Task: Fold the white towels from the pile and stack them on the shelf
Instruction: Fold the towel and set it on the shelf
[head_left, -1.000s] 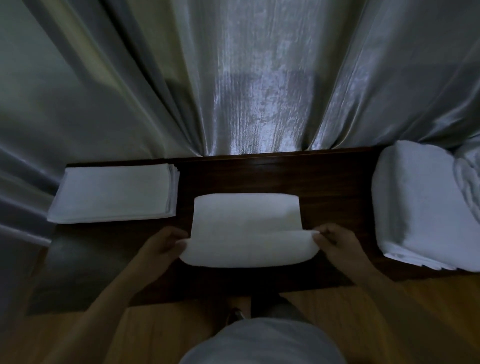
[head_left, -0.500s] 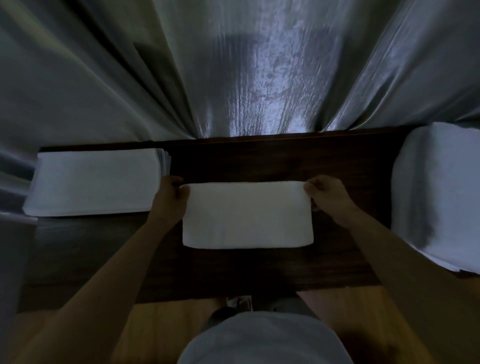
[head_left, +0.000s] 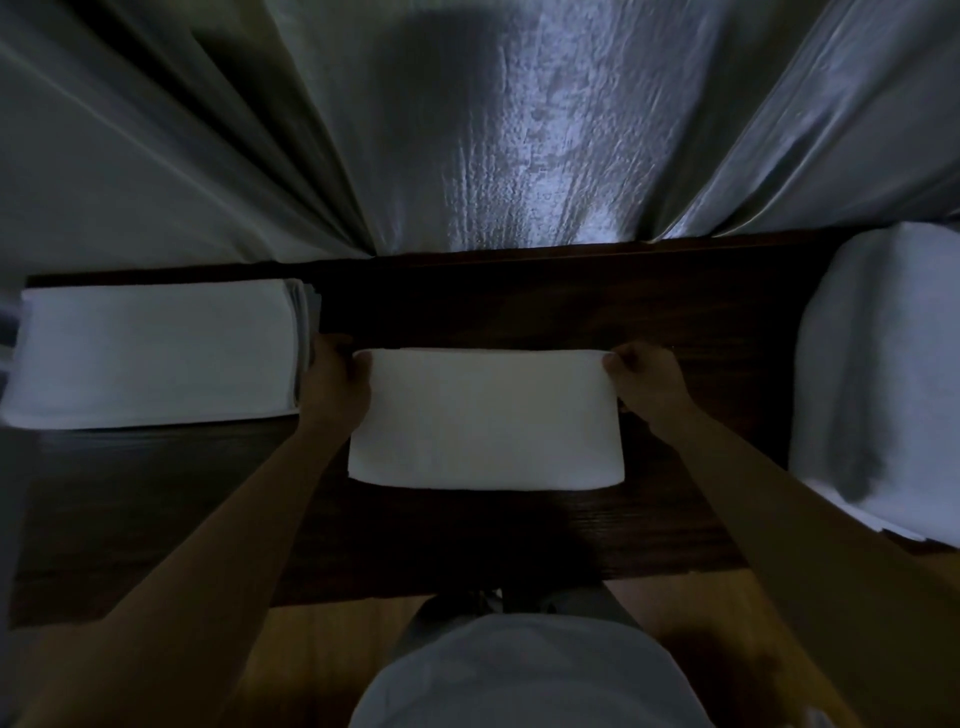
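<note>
A folded white towel (head_left: 485, 421) lies flat in the middle of the dark wooden shelf (head_left: 519, 535). My left hand (head_left: 337, 384) pinches its far left corner and my right hand (head_left: 644, 379) pinches its far right corner. To the left sits a neat stack of folded white towels (head_left: 156, 358), its right edge close to my left hand. At the right edge lies the pile of unfolded white towels (head_left: 883, 379), partly out of view.
Grey shiny curtains (head_left: 493, 130) hang right behind the shelf's far edge. Below the shelf's near edge is a wooden floor (head_left: 322, 654). My pale shirt (head_left: 530, 675) fills the bottom centre.
The near edge of the towel was lifted and folded over to the far edge, halving it. Both hands moved away from me with it and now rest at the far corners.
</note>
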